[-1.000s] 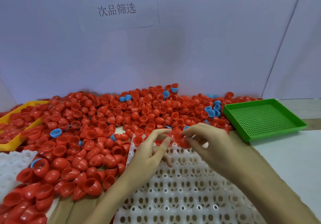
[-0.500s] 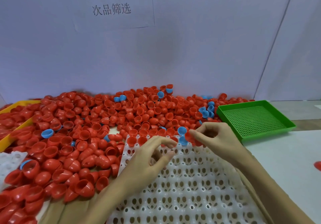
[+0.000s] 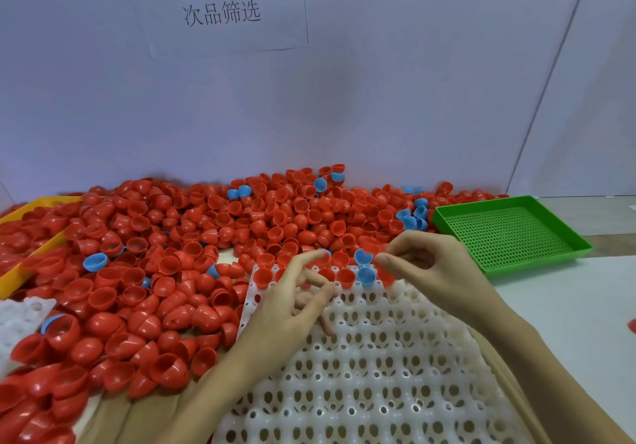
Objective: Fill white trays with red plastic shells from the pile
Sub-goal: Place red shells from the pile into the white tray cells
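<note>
Here both hands work the tray's (image 3: pixel 378 357) far row, closest to the pile (image 3: pixel 206 237), so reaches stay short. Left hand (image 3: pixel 289 306) hovers loose, holding nothing. Right hand's (image 3: pixel 430 271) grip pinches, likely on a shell (image 3: pixel 387 276); contents unclear.

white tray (image 3: pixel 378 368) mostly open in front; pile (image 3: pixel 206 237) blocks left and back, green tray (image 3: pixel 509 233) flanks right.
</note>
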Demonstrator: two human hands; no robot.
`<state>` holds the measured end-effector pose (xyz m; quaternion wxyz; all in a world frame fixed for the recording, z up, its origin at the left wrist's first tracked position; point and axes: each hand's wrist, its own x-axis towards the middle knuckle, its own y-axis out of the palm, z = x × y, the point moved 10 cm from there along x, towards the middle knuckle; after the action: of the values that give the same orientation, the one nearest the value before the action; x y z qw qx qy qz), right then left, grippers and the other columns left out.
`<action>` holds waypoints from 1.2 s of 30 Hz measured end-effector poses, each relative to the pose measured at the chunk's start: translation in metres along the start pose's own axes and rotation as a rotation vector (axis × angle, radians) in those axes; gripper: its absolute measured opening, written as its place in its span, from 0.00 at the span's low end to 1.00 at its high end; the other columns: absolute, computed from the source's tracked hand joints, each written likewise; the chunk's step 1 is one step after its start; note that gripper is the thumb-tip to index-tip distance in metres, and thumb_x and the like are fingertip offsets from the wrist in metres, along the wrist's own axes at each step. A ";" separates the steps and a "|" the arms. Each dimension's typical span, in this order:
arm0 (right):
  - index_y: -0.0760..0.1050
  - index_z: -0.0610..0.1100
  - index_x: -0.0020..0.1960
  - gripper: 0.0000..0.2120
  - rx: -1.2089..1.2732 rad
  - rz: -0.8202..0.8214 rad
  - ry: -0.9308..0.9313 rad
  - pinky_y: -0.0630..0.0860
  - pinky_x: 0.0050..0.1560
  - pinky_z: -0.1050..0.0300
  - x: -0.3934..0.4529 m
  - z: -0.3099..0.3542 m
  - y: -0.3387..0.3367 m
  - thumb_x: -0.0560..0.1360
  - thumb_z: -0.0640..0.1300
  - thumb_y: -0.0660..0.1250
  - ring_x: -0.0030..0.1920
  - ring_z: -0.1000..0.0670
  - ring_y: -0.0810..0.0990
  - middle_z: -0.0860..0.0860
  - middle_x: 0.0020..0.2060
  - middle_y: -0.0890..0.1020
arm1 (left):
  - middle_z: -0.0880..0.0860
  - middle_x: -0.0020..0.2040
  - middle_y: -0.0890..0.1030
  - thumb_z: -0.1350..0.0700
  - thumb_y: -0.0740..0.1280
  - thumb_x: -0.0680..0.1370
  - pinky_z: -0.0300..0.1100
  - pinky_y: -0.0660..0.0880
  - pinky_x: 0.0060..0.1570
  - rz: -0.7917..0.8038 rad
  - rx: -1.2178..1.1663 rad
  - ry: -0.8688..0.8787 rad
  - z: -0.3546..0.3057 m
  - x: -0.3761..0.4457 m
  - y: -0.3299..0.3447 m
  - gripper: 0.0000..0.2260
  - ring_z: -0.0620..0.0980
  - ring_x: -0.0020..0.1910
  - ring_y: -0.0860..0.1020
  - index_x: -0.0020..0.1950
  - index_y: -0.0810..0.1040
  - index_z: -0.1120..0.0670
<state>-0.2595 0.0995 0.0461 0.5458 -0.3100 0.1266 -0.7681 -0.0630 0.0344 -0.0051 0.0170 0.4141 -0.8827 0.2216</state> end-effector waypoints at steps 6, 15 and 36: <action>0.81 0.50 0.40 0.10 -0.474 -0.108 0.083 0.73 0.45 0.67 0.003 -0.043 -0.017 0.73 0.53 0.78 0.40 0.59 0.78 0.56 0.43 0.80 | 0.43 0.51 0.83 0.51 0.67 0.84 0.45 0.83 0.49 0.007 0.100 0.030 -0.001 -0.001 0.004 0.06 0.47 0.42 0.86 0.59 0.81 0.42; 0.80 0.51 0.52 0.05 -0.489 -0.060 0.047 0.81 0.55 0.52 0.004 -0.042 -0.004 0.79 0.51 0.73 0.49 0.57 0.78 0.57 0.50 0.77 | 0.41 0.50 0.80 0.55 0.68 0.84 0.33 0.76 0.48 0.007 0.320 0.105 -0.010 -0.004 0.011 0.04 0.42 0.50 0.79 0.56 0.82 0.47; 0.77 0.56 0.72 0.17 -0.527 0.257 -0.028 0.64 0.78 0.46 0.084 -0.025 0.067 0.86 0.53 0.60 0.80 0.51 0.63 0.51 0.77 0.70 | 0.41 0.48 0.78 0.51 0.69 0.83 0.33 0.76 0.52 0.006 0.390 0.178 -0.006 0.008 0.011 0.04 0.40 0.49 0.77 0.52 0.83 0.49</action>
<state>-0.2419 -0.0064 0.0195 0.5411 -0.4332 0.3525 -0.6287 -0.0772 0.0371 -0.0022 0.0137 0.3858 -0.8194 0.4238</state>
